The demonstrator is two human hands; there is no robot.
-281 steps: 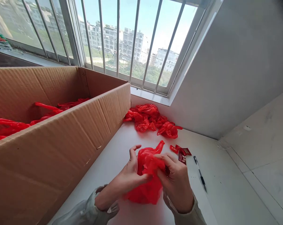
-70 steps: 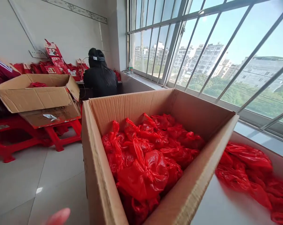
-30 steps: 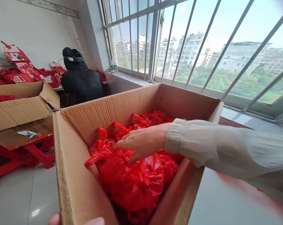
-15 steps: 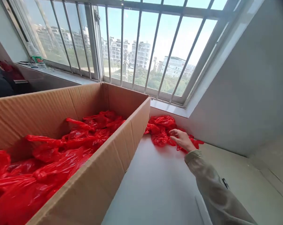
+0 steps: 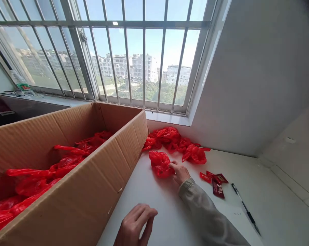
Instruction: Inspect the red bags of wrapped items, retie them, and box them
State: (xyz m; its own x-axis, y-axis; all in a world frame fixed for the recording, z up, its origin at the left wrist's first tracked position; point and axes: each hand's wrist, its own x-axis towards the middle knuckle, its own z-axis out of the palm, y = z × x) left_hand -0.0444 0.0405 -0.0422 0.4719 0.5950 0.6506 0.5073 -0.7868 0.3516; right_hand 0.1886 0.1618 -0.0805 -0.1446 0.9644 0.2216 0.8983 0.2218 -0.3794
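Observation:
My right hand [image 5: 180, 173] pinches the right side of a crumpled red plastic bag [image 5: 160, 164] on the white table. Below it, near the bottom edge, my left hand [image 5: 137, 222] hovers with loosely curled fingers and nothing in it. Behind the held bag, a heap of red plastic bags [image 5: 170, 136] lies against the wall. On the left, a large open cardboard box [image 5: 93, 184] contains more red bags [image 5: 64, 165].
Small red packets [image 5: 217, 186] and a black pen [image 5: 246, 210] lie on the white table [image 5: 167, 212] to the right. A barred window [image 5: 144, 68] rises behind. On the sill [image 5: 167, 118] further left stands a plastic bottle [image 5: 23, 85].
My right hand has come nearer from the heap, now gripping one red bag apart from the rest. My left hand has entered at the bottom. The view has shifted, showing the packets and whole pen.

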